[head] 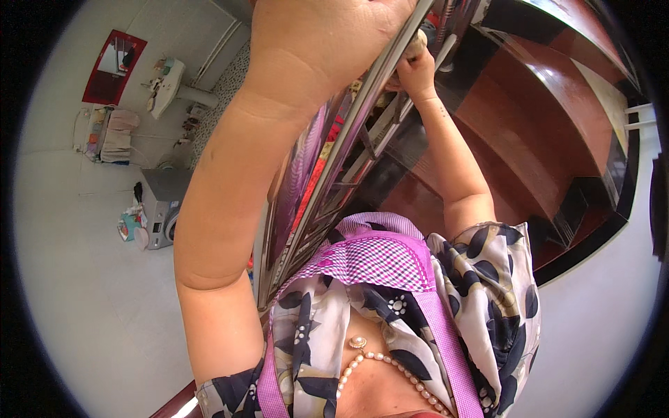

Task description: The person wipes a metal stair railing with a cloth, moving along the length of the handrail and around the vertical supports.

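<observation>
My left hand (334, 36) is large and close at the top of the view. Its heel lies against or just in front of a shiny stainless steel rail (355, 123), and its fingers are cut off by the frame's edge. On the far side of this rail, my right hand (416, 76) is closed around a pale, bunched object (416, 45), possibly a cloth; the rail partly covers it. The rail belongs to a slanting metal railing with thinner bars (360, 172). Purple and red patches show between and on the bars, partly as reflections.
Curved dark red steps with black edging (522, 136) rise at the right. At the left are a grey washing machine (159, 209), a white washbasin (167, 89), a red-framed mirror (116, 60) and a shelf with towels (119, 137). A pink checked apron (376, 256) covers my chest.
</observation>
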Available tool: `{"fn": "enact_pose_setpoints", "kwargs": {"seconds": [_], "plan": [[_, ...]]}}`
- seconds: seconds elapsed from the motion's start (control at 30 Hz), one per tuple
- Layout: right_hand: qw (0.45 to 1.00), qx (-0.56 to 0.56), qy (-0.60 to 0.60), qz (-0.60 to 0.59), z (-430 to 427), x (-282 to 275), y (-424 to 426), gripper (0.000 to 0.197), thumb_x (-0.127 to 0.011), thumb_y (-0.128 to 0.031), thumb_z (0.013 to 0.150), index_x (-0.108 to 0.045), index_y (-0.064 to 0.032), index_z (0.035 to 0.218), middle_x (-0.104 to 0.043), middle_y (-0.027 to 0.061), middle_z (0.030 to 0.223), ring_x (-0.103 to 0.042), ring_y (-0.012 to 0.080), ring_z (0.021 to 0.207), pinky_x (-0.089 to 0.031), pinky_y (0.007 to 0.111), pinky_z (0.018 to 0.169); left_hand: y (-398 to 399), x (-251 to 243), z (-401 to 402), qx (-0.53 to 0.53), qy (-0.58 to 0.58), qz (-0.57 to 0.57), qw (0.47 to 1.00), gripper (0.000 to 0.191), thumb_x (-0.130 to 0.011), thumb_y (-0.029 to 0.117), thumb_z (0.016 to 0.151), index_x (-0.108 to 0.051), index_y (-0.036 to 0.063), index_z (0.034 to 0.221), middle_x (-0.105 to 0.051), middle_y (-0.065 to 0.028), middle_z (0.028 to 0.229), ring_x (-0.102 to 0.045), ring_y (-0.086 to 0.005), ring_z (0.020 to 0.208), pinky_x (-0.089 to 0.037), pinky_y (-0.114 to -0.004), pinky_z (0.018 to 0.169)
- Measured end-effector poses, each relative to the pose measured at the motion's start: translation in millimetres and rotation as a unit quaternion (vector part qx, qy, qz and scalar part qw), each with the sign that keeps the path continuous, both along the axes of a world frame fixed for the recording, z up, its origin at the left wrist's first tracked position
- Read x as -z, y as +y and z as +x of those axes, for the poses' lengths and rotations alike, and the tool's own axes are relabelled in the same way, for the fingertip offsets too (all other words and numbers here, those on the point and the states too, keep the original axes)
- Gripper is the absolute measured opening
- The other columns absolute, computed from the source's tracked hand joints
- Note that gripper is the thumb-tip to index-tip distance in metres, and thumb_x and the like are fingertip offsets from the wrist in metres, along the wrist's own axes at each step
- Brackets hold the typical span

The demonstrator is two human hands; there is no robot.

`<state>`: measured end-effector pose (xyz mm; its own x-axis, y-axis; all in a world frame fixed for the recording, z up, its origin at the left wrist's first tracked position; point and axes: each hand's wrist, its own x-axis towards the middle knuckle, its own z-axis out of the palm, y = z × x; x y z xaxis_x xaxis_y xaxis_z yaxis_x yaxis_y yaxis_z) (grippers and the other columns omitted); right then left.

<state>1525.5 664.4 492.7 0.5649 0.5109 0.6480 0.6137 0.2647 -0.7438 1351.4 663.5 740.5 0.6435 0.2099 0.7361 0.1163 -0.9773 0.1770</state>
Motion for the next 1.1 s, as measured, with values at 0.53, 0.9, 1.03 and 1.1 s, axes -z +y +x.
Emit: {"fn": "enact_pose_setpoints", "kwargs": {"seconds": [0.53,0.9,1.03,1.1], "plan": [[0.8,0.066,0.481,-0.352,-19.2,229.8,-6.6,0.045,-0.055,-0.035,0.093,-0.053,-0.0127,0.132,-0.049,0.0188,0.132,-0.053,0.0406,0.117,-0.049,0.046,0.088,23.3,35.1,3.6,0.223,-0.035,-0.19,0.956,0.071,-0.074,0.01,0.08,-0.035,-0.0025,0.138,-0.059,-0.0169,0.122,-0.057,-0.0235,0.115,-0.045,-0.037,0.1],[0.991,-0.096,0.056,0.071,23.4,45.6,-4.9,0.02,-0.055,0.002,0.091,-0.064,-0.0073,0.107,-0.065,0.0052,0.103,-0.064,0.0193,0.096,-0.053,0.033,0.084,23.5,21.5,23.8,0.146,-0.062,-0.185,0.97,0.07,-0.073,0.013,0.081,-0.036,-0.0034,0.138,-0.06,-0.0174,0.121,-0.058,-0.0237,0.113,-0.046,-0.037,0.099],[0.927,-0.323,0.191,0.005,27.7,-15.2,-59.0,0.023,-0.059,0.0,0.093,-0.066,-0.0012,0.115,-0.066,0.003,0.11,-0.062,0.0128,0.099,-0.052,0.029,0.086,18.3,12.6,-3.0,0.108,-0.067,-0.179,0.976,0.069,-0.073,0.013,0.082,-0.037,-0.0036,0.138,-0.06,-0.0175,0.121,-0.059,-0.0237,0.112,-0.046,-0.037,0.098],[0.962,-0.27,0.041,0.011,5.7,-31.7,-65.4,0.029,-0.063,0.004,0.086,-0.063,0.0012,0.115,-0.063,0.0056,0.116,-0.06,0.0159,0.106,-0.05,0.031,0.091,28.7,22.9,20.3,0.133,-0.06,-0.189,0.971,0.069,-0.073,0.014,0.082,-0.037,-0.0038,0.138,-0.06,-0.0175,0.12,-0.059,-0.0237,0.112,-0.046,-0.037,0.098]]}}
